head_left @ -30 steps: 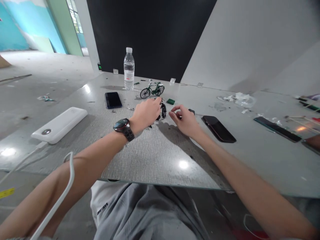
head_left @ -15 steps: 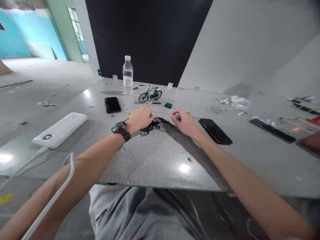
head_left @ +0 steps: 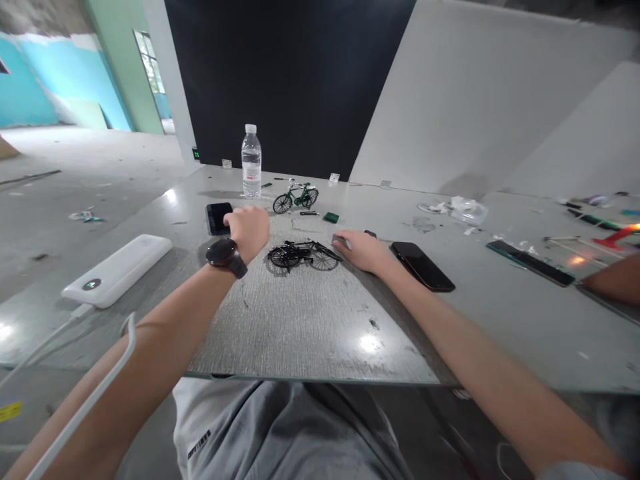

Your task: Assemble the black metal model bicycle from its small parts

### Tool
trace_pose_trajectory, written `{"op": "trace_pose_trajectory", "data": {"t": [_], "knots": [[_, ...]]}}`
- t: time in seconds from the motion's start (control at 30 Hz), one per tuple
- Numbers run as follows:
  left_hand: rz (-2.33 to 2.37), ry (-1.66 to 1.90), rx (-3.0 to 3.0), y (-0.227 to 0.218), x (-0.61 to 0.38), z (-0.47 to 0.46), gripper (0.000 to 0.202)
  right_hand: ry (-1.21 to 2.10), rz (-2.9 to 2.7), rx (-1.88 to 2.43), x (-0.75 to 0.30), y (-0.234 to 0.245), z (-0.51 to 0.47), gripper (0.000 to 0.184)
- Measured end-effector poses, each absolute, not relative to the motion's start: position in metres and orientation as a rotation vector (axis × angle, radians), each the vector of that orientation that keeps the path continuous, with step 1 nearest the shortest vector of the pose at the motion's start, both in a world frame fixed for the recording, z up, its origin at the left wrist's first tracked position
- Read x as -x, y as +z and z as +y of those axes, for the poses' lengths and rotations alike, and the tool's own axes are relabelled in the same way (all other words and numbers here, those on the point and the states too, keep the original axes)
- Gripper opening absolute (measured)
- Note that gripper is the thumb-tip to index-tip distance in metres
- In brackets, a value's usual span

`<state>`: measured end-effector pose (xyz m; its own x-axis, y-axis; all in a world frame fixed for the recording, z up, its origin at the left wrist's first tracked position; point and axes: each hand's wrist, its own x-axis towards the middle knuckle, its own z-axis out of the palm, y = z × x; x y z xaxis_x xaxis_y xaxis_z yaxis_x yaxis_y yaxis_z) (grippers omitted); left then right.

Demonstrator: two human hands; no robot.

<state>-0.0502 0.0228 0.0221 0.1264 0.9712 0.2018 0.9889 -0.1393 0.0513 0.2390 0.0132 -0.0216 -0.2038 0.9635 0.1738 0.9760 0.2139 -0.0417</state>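
Note:
My left hand point(head_left: 249, 230), with a dark watch on its wrist, is over the right edge of a phone point(head_left: 219, 219); one finger reaches onto the dark screen and the others are mostly hidden. A black model bicycle point(head_left: 301, 255) lies on its side on the table between my hands. Just right of its wheel, my right hand point(head_left: 361, 249) rests low with its fingers drawn together. A small dark end shows behind it, but what the fingers hold cannot be made out. Farther back stands a green model bicycle point(head_left: 296, 197).
Behind the phone stands a water bottle point(head_left: 251, 167). A green square piece point(head_left: 331, 217) and a small wrench-like tool point(head_left: 309, 213) lie near the green bicycle. At left is a white power bank point(head_left: 120, 270) with a cable; at right, another phone point(head_left: 423, 266). Another person's arm point(head_left: 613, 277) shows far right.
My left hand has left the black bicycle and moved left to the phone, exposing the bicycle. My right hand has lowered to the table beside the bicycle. The view has shifted slightly.

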Motion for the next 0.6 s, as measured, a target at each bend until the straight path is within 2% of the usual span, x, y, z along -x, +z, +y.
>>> {"op": "trace_pose_trajectory", "data": {"t": [0.13,0.6], "knots": [[-2.078,-0.071,2.214,0.017,0.059,0.028,0.036,-0.077,-2.319,1.874,-0.241,-0.021,0.011,0.048],[-1.944,-0.073,2.278,0.01,0.067,0.044,0.03,-0.045,-2.326,1.835,-0.246,-0.023,0.011,0.048]]}}
